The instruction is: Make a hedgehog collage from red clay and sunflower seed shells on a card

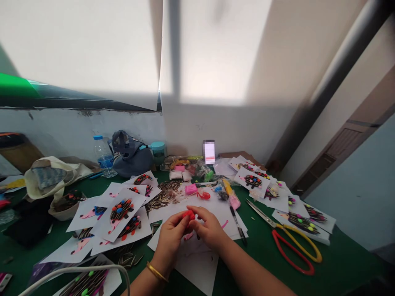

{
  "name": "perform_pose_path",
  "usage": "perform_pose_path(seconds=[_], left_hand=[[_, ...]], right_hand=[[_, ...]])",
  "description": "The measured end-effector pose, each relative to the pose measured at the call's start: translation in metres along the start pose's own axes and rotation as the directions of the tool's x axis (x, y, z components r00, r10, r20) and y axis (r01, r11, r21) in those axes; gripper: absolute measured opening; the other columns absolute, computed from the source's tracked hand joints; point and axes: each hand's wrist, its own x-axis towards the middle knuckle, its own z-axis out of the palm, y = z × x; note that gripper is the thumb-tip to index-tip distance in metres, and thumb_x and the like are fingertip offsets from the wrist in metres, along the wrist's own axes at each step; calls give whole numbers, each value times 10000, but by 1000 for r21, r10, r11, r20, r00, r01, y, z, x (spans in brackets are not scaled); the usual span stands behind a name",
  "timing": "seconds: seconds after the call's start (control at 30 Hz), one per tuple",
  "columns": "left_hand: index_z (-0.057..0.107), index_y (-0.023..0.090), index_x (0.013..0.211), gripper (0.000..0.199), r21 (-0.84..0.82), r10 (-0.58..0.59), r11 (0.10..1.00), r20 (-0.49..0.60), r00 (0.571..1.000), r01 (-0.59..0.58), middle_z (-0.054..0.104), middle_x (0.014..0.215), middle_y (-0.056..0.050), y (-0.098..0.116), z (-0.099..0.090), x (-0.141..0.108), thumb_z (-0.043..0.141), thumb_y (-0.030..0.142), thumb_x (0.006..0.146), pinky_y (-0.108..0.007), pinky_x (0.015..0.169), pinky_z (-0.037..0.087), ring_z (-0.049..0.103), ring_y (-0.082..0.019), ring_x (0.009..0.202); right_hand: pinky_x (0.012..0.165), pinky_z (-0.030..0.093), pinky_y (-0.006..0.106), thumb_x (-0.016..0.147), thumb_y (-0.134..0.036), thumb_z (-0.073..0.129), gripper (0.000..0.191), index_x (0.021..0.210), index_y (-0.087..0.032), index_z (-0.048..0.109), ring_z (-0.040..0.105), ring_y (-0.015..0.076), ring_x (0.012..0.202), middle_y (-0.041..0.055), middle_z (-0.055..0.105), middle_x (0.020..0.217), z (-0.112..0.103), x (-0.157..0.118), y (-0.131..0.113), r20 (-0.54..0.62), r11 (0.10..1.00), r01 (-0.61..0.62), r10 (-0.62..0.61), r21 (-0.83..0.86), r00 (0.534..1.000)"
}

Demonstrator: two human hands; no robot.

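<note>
Between the fingers of my left hand (173,231) and my right hand (207,227) is a piece of red modelling clay (188,214), pinched from both sides. Both hands hover close together over white paper sheets (200,267) at the middle of the table. Some pink clay shows on the paper just beneath my fingers, partly hidden by them. Behind the hands lie a pink clay lump (191,189) and a red clay piece in clear wrapping (203,195). A black pen (237,222) rests right of my right hand.
Large scissors (285,236) with red and yellow handles lie open on the right. Sunflower seeds (165,193) are heaped behind. Finished-looking hedgehog pictures (120,209) pile up left, others (253,181) right. A phone (209,153), a bottle (104,156) and a blue-grey bag (132,158) stand at the back. A white cable (77,270) crosses front left.
</note>
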Motion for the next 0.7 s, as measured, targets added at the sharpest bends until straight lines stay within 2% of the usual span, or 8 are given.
perform_pose_path(seconds=[0.1, 0.2, 0.33, 0.4, 0.47, 0.57, 0.63, 0.7], left_hand=[[717, 167, 968, 418, 25, 18, 1000, -10, 1000, -18, 722, 819, -35, -1, 2, -1, 830, 404, 643, -247, 641, 528, 650, -138, 679], [698, 178, 994, 446, 22, -24, 999, -23, 999, 25, 710, 796, -19, -1, 1, 0, 830, 416, 640, -245, 615, 526, 655, -136, 655], [718, 141, 920, 445, 56, -29, 998, -52, 998, 32, 719, 820, -46, -2, -3, 3, 848, 426, 605, -255, 618, 529, 653, -140, 645], [717, 144, 934, 448, 12, -56, 998, -49, 997, 56, 716, 796, -42, -4, -4, 3, 843, 431, 614, -253, 627, 525, 650, -141, 651], [711, 151, 963, 429, -79, -87, 993, -5, 996, 87, 719, 831, -55, -6, -4, 2, 805, 452, 672, -251, 662, 521, 664, -154, 723], [703, 154, 994, 418, -209, -72, 974, 83, 994, 88, 717, 917, -81, -5, -1, -1, 701, 509, 774, -240, 674, 505, 663, -161, 802], [699, 157, 1028, 412, -223, -54, 972, 116, 992, 79, 715, 925, -77, -3, 1, -2, 706, 486, 779, -223, 642, 491, 654, -149, 784], [700, 161, 1045, 409, -206, -61, 975, 106, 992, 82, 719, 913, -65, 0, 2, -2, 772, 415, 733, -210, 640, 488, 650, -140, 774]], right_hand=[[924, 491, 393, 872, -423, 625, 327, 1130, -237, 700, 645, 252, 1034, 75, 713, 1098, 3, 3, -4, -9, 994, -64, 65, 88, 998], [846, 520, 342, 871, -382, 623, 224, 963, -215, 742, 670, 223, 917, 53, 741, 966, 2, 7, -10, -74, 983, -97, 110, 154, 991], [796, 530, 324, 857, -354, 632, 190, 902, -199, 732, 669, 214, 857, 46, 737, 907, -3, 9, -9, -200, 981, -113, 144, 160, 969], [812, 530, 345, 866, -341, 621, 192, 941, -199, 726, 666, 224, 881, 57, 733, 942, -5, 8, -6, -270, 990, -94, 121, 108, 955], [866, 512, 381, 886, -314, 597, 200, 1007, -213, 719, 652, 234, 933, 68, 726, 993, -5, 7, -6, -290, 999, -13, 3, -33, 957], [976, 447, 448, 887, -264, 592, 254, 1119, -256, 694, 601, 254, 1053, 71, 695, 1112, -2, 3, -13, -132, 948, 165, -207, -271, 970], [1038, 397, 486, 839, -240, 640, 375, 1213, -274, 647, 539, 279, 1169, 69, 636, 1251, 1, 1, -18, -1, 919, 226, -239, -323, 971], [1087, 358, 494, 818, -215, 642, 487, 1297, -279, 581, 470, 281, 1273, 65, 564, 1362, 4, -1, -20, 56, 942, 211, -203, -260, 977]])
